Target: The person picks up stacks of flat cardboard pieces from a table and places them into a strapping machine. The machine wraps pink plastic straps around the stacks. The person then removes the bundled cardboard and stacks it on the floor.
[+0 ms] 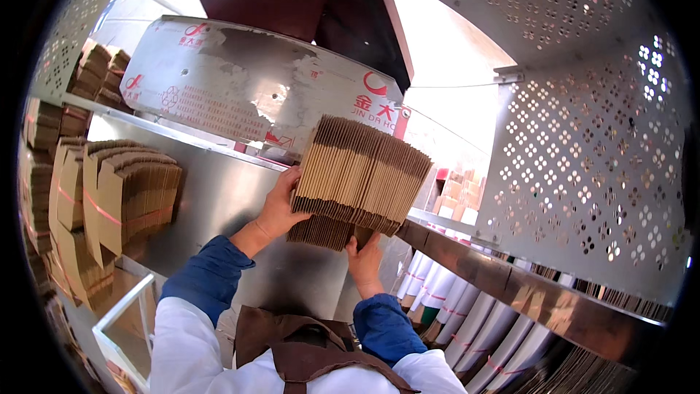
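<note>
A thick stack of brown folded cardboard pieces (364,171) is held up in front of me, edges facing me, its upper face slightly fanned. My left hand (279,204) grips its left side, the thumb pressed along the lower left edge and the other fingers partly hidden behind. At the lower right, my right hand (364,259) holds the stack's underside with the thumb up against it; the remaining fingers are mostly out of sight. Below the stack lies a shiny metal work surface (219,204).
Banded cardboard bundles (135,193) stand at the left, beside a white metal frame (127,314). Perforated metal panels (583,175) rise at the right, above a metal rail (525,288) and several white wrapped bundles (467,321). A worn printed panel (240,80) and dark red machine housing (270,0) are ahead.
</note>
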